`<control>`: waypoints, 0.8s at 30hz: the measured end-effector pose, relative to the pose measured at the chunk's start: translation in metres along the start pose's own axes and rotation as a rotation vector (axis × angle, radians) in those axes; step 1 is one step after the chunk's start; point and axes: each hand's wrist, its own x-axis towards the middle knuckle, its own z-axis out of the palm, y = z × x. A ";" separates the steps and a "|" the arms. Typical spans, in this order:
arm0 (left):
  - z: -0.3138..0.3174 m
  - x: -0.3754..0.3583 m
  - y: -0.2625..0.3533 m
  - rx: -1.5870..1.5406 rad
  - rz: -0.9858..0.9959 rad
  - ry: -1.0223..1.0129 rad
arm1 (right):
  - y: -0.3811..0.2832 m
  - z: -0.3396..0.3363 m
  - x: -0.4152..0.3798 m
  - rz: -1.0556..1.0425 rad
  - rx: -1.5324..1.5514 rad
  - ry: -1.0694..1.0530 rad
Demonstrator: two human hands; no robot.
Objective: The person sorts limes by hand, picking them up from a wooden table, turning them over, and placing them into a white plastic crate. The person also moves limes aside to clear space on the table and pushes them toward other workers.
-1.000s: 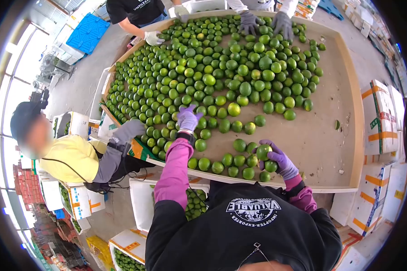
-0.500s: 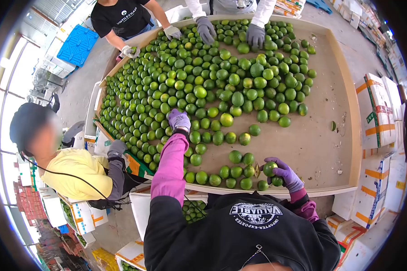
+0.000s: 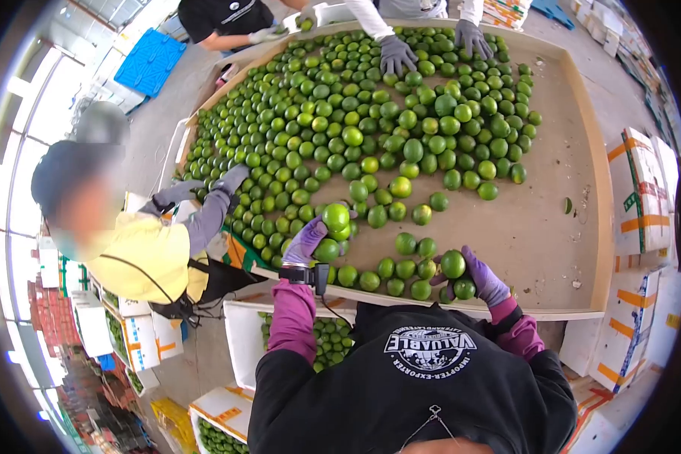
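My left hand (image 3: 306, 240), in a purple glove, is closed around limes over the near left part of the tray. One bright green lime (image 3: 336, 218) shows on top in its grip, with another lime (image 3: 326, 250) under it. At the near edge, my right hand (image 3: 486, 278), gloved the same way, grips a large lime (image 3: 452, 263). A second lime (image 3: 464, 287) sits against its palm side. Between my hands lies a short band of loose limes (image 3: 386, 268). A large spread of limes (image 3: 352, 136) covers the left and far parts of the wooden-rimmed tray (image 3: 604, 227).
Across the tray, grey-gloved hands (image 3: 396, 56) of a person in white sleeves touch limes. A person in yellow (image 3: 151, 246) reaches in from the left. White boxes (image 3: 642, 193) are stacked at right; a box of limes (image 3: 242, 344) stands below the near edge.
My left hand has drawn back toward me from the middle of the spread and now holds limes. My right hand stays near the tray's edge with limes. The person in yellow has reached farther in.
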 end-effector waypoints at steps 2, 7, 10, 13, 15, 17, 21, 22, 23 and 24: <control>0.024 -0.011 -0.007 -0.075 0.033 -0.053 | -0.013 0.016 0.007 -0.025 -0.056 0.037; 0.037 -0.029 -0.024 -0.040 0.182 -0.259 | -0.056 0.065 0.043 -0.274 -0.360 -0.186; 0.041 -0.054 -0.026 0.076 0.201 -0.138 | -0.061 0.095 0.065 -0.181 -0.381 -0.267; 0.029 -0.112 -0.049 -0.024 0.063 0.176 | -0.023 0.120 0.105 -0.711 -0.762 -0.510; 0.037 -0.167 -0.084 -0.170 0.164 0.471 | -0.003 0.154 0.118 -0.029 -0.272 -0.660; 0.047 -0.218 -0.114 -0.230 0.187 0.832 | 0.012 0.194 0.112 0.065 -0.550 -0.636; 0.032 -0.307 -0.176 -0.318 0.207 1.007 | 0.160 0.232 0.180 0.035 -0.578 -0.900; 0.040 -0.316 -0.180 -0.316 0.173 1.074 | 0.165 0.238 0.179 -0.091 -0.771 -0.935; 0.022 -0.335 -0.202 -0.319 0.174 1.079 | 0.165 0.233 0.182 -0.087 -0.771 -0.939; -0.013 -0.361 -0.230 0.268 -0.012 1.279 | 0.144 0.231 0.176 -0.015 -0.836 -0.891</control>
